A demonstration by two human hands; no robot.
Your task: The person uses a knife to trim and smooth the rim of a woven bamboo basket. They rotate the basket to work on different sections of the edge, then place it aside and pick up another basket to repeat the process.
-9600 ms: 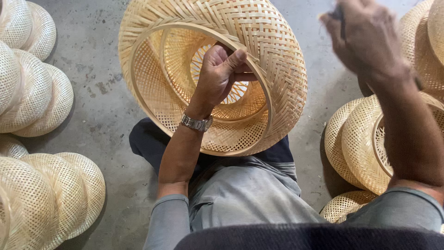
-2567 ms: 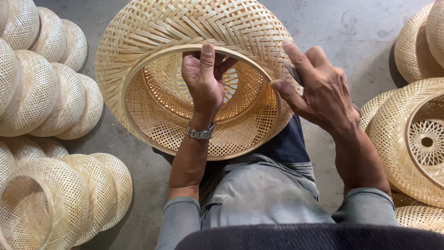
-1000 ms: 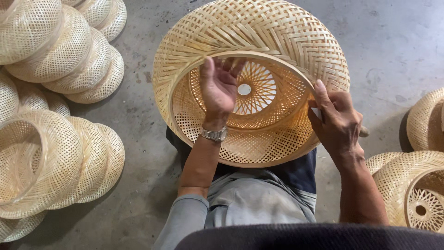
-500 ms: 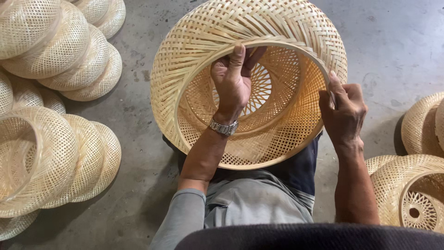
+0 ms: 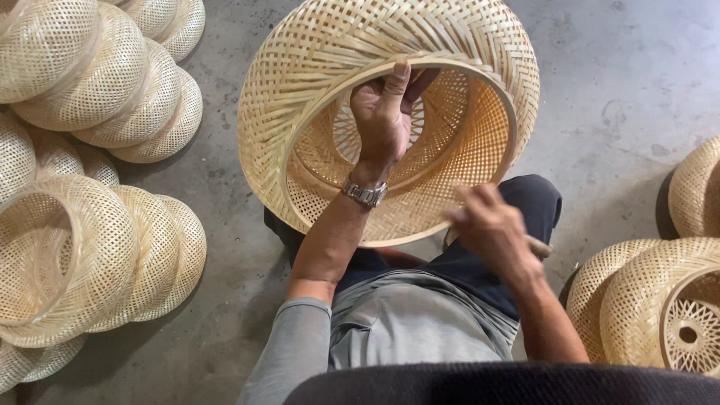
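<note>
1. Gripping the rim from inside, our left hand (image 5: pixel 384 112) holds the big woven basket (image 5: pixel 315 97) tilted over our lap, thumb up against the hoop, fingers curled round it.
2. We see a metal watch (image 5: pixel 365 193) on that wrist.
3. Our right hand (image 5: pixel 491 232) is blurred just below the basket's lower rim, closed round a thin stick (image 5: pixel 541 246); touching the rim or not, we cannot tell.
4. Basket stacks (image 5: pixel 97 82) lie along the floor's (image 5: pixel 615 97) left edge, more baskets (image 5: pixel 652 300) at the right edge.
</note>
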